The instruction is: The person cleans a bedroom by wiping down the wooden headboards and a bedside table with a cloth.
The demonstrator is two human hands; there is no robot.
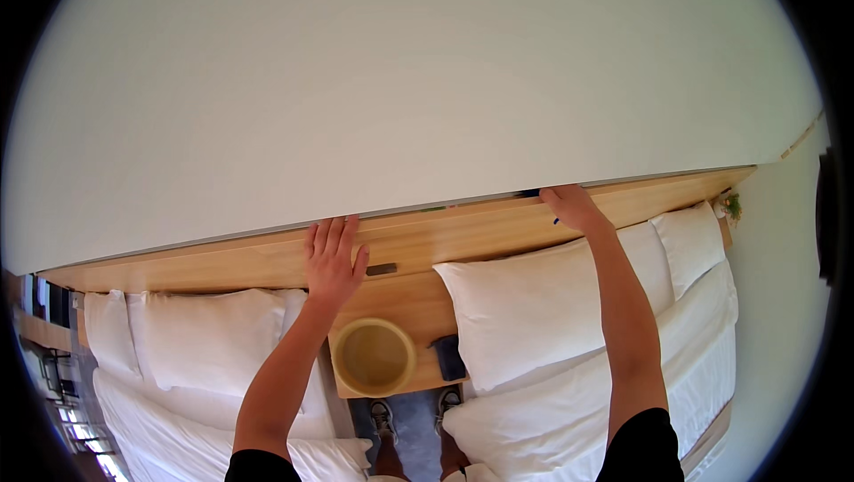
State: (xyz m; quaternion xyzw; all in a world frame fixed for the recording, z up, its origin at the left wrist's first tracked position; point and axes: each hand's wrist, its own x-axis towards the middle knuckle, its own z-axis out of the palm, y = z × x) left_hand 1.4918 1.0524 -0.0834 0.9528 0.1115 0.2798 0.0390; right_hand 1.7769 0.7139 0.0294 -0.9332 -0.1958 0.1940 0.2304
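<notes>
My left hand (331,262) lies against the wooden headboard (434,242), fingertips at its top edge by the wall. Its fingers are slightly spread and it holds nothing. Farther right, my right hand (575,207) is on the same top edge, curled over a dark blue cloth (528,193). Most of that cloth is hidden by the hand; a small blue bit shows below the palm. Between the beds, a yellow round basin (373,356) stands on the wooden nightstand (427,295). A folded dark cloth-like item (450,356) lies beside it.
White pillows (213,338) and bedding fill the left bed; another white pillow (520,315) lies on the right bed. A pale wall (413,82) rises behind the headboard. A small plant (732,207) is at far right. My shoes stand on the grey floor (417,422).
</notes>
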